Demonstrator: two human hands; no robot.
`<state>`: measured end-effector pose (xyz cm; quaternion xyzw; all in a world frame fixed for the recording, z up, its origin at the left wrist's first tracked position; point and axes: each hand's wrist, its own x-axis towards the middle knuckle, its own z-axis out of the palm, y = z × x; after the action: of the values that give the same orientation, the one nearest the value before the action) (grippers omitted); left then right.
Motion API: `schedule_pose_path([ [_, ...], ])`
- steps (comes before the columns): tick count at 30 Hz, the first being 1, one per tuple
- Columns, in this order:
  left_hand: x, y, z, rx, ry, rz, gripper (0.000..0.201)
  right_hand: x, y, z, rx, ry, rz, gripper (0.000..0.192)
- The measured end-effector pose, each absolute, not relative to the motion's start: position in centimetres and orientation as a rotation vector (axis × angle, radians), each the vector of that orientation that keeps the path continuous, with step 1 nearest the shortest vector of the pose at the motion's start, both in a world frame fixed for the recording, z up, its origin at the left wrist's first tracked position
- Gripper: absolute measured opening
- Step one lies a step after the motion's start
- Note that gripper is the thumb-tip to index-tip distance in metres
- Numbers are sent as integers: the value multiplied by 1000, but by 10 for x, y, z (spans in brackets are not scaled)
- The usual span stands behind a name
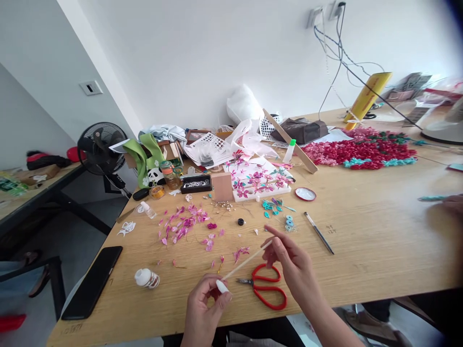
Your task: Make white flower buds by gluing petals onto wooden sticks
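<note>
Two hands share one thin pale stick (247,260), held slantwise just above the table (376,241) near its front edge. The left hand (204,308) pinches the lower end, fingers narrowed on it beside a small white tip. The right hand (292,267) takes the upper end, thumb and forefinger closed on it, the other fingers loosely curled.

Red-handled scissors (265,286) lie flat directly beneath, blades shut, just clear of both hands. Loose pink petals (184,225) are scattered beyond, with a small white bottle (146,278) on its side to the left and a black phone (92,282) near the corner. A fine brush (318,232) lies to the right.

Judgement: light, even grips at both ends suit so slender a stick; bending pressure risks a snap. Work is best kept low over the table, away from the petals.
</note>
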<state>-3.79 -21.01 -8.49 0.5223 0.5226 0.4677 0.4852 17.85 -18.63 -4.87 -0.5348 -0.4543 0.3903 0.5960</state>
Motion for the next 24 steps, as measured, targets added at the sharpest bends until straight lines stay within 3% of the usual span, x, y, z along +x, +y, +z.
schedule_pose_path([
  [5,-39,-208,-83,1233,1289,1161,34,178,-194,-62,-1299,-1439,199,44],
  [9,-43,-205,-84,1269,1291,1153,32,176,-197,-71,-1326,-1443,188,50],
  [14,-46,-204,-83,1307,1311,1132,33,176,-196,-77,-1378,-1391,188,40],
  [24,-43,-209,-79,1302,1304,1172,30,166,-187,-77,-1344,-1929,-203,36],
])
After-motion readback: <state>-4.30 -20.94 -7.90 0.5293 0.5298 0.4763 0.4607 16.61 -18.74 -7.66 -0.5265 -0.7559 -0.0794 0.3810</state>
